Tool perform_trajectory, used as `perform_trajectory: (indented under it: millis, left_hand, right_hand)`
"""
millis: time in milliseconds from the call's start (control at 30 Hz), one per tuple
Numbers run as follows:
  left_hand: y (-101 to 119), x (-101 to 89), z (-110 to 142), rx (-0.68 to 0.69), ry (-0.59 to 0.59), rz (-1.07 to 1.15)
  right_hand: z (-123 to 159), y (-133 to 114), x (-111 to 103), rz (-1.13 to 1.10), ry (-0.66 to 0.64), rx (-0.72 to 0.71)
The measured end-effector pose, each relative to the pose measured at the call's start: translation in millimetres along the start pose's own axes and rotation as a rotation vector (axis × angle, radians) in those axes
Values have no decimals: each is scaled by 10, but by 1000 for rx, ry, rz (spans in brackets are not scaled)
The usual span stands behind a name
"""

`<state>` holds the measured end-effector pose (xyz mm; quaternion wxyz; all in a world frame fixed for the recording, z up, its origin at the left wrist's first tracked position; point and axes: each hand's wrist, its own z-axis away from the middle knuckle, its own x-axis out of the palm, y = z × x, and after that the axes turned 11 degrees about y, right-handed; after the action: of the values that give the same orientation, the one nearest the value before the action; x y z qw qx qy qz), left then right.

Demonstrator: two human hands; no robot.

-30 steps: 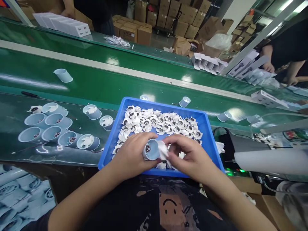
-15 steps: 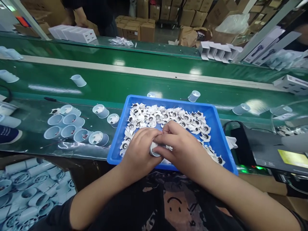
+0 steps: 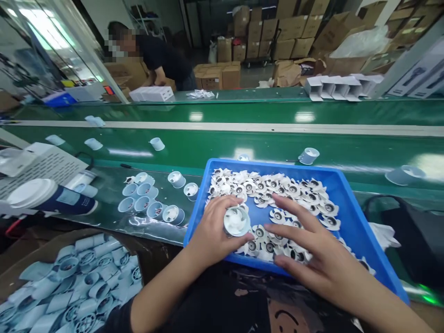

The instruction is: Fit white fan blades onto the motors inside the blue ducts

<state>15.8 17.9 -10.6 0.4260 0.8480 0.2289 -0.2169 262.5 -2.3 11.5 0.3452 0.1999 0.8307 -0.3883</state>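
My left hand (image 3: 212, 233) grips a pale blue round fan housing (image 3: 237, 220) with a white impeller seated in it, held over the near left part of a blue tray (image 3: 347, 194). Several loose white fan impellers (image 3: 277, 187) lie in that tray. My right hand (image 3: 314, 249) hovers over the impellers with its fingers spread and nothing in it, just right of the housing.
Several fan housings (image 3: 149, 201) stand on the dark bench left of the tray, more lie on the green conveyor (image 3: 208, 143). A carton of housings (image 3: 69, 282) sits at lower left. A lidded cup (image 3: 45, 196) lies at left. Another person (image 3: 163, 60) works across the belt.
My right hand has let go of the housing and spread open over the tray. The impeller now sits inside the housing in my left hand. The view has swung left.
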Motion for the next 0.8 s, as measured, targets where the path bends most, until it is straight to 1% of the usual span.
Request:
perform_trajectory:
  millis: [33, 100, 167, 200, 233, 300, 367, 467, 533, 600, 700, 800]
  left_hand:
    - [-75, -91, 12, -35, 45, -55]
    - [-257, -337, 43, -137, 184, -232]
    - [-459, -621, 71, -299, 282, -397]
    - [-558, -752, 78, -392, 292, -459]
    - [-653, -864, 78, -477, 277, -510]
    - [-825, -1002, 53, -588, 219, -591]
    - [-970, -1019, 4, -616, 164, -644]
    - [-1127, -905, -76, -636, 82, -664]
    - [-1181, -831, -110, -668, 33, -658]
    - [-1195, -813, -123, -688, 3, -633]
    - [-1183, -895, -136, -706, 11, -603]
    - [-1231, -1038, -206, -736, 74, -631]
  right_hand:
    - [61, 57, -34, 23, 52, 4]
    - [198, 171, -97, 85, 139, -1]
    - [333, 259, -122, 125, 183, 15]
    - [390, 286, -116, 126, 199, 33]
    - [434, 302, -98, 119, 213, 52]
    - [480, 303, -44, 94, 232, 72]
    - [471, 278, 9, 75, 244, 49]
    - [405, 235, 40, 75, 251, -10]
    - [370, 222, 25, 79, 244, -25]
    - [365, 226, -3, 72, 243, -17]
    - [412, 255, -40, 78, 253, -17]
    - [474, 291, -45, 86, 254, 9]
